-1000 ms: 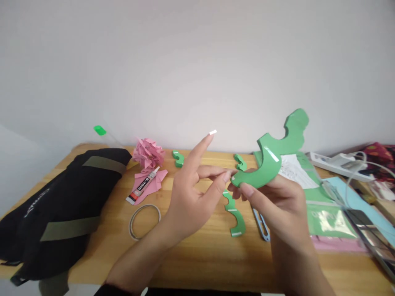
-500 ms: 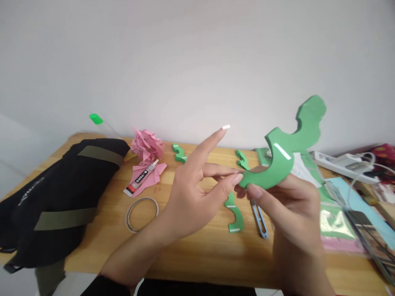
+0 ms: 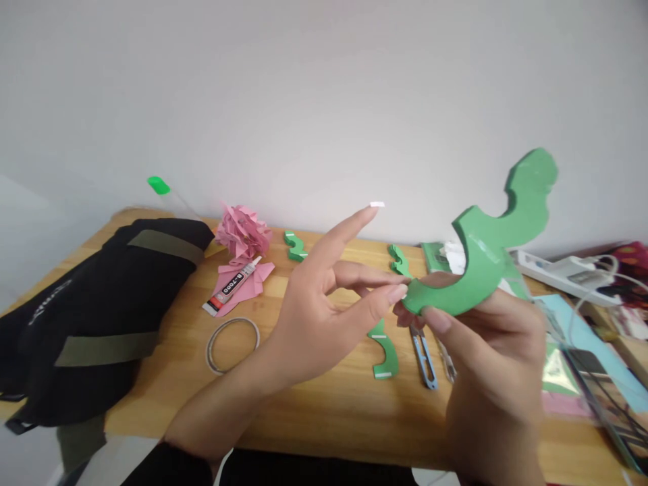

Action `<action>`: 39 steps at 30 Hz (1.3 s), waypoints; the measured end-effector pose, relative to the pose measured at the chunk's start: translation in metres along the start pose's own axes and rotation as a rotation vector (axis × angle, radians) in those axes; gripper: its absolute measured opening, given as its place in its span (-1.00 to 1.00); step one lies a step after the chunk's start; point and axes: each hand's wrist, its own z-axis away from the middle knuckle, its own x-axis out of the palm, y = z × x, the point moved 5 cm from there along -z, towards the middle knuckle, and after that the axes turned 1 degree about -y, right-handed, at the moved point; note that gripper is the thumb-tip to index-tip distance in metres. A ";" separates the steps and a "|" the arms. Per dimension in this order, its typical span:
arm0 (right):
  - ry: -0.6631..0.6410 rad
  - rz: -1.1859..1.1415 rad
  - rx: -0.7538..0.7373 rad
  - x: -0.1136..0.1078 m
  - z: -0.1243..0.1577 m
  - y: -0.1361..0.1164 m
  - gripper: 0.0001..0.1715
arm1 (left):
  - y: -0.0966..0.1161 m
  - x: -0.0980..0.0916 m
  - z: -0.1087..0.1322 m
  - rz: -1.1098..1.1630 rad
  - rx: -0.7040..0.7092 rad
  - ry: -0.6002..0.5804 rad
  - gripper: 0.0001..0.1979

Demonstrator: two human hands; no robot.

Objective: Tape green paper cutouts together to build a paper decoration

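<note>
The green piece (image 3: 483,260) is up in the air above the desk (image 3: 324,418), held in the right grip (image 3: 499,344), thumb on the near face close to the lower end and fingers behind. Thumb and a finger of the left grip (image 3: 324,320) meet at that lower tip; whether they pinch the piece itself or something small on it, I cannot tell. The left forefinger points up, a white strip (image 3: 377,204) on its tip. From its thick edges and dull face, the piece is probably foam: light, stiff enough to hold its curve from one end, yet apt to dent under a hard thumb. Slipping seems unlikely. The scalloped notches leave narrower necks, likely the weak spots if it is bent or twisted. The safer hold is the broad lower curve, flat between thumb and fingers, clear of the pale strip (image 3: 483,248) on its face, which may be tacky. The white strip looks light and flimsy, best handled by its edge.
</note>
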 end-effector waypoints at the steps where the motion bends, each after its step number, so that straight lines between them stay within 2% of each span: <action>1: -0.001 0.000 -0.003 0.000 0.000 0.000 -0.56 | 0.001 0.000 0.000 -0.018 0.023 0.003 -0.36; 8: 0.034 0.039 -0.013 -0.004 0.002 0.002 -0.59 | 0.011 -0.001 0.003 -0.178 0.257 0.061 -0.37; 15: 0.036 0.078 -0.037 -0.004 0.001 -0.003 -0.58 | 0.009 0.001 0.004 -0.179 0.267 0.056 -0.29; 21: 0.049 0.138 -0.005 -0.004 0.000 -0.002 -0.65 | 0.009 0.003 0.007 -0.216 0.235 0.042 -0.31; 25: 0.053 0.163 0.032 -0.003 0.001 0.001 -0.75 | 0.009 0.003 0.007 -0.173 0.235 0.058 -0.25; 30: 0.055 0.152 0.079 -0.004 0.000 0.004 -0.87 | 0.006 0.002 0.004 -0.166 0.244 0.063 -0.27; 35: 0.004 0.174 0.053 -0.003 -0.005 0.009 -0.81 | -0.003 -0.003 -0.001 -0.070 0.087 0.080 -0.36; 39: 0.002 0.170 0.050 -0.003 -0.008 0.010 -0.76 | -0.007 -0.004 -0.003 -0.005 -0.018 0.100 -0.31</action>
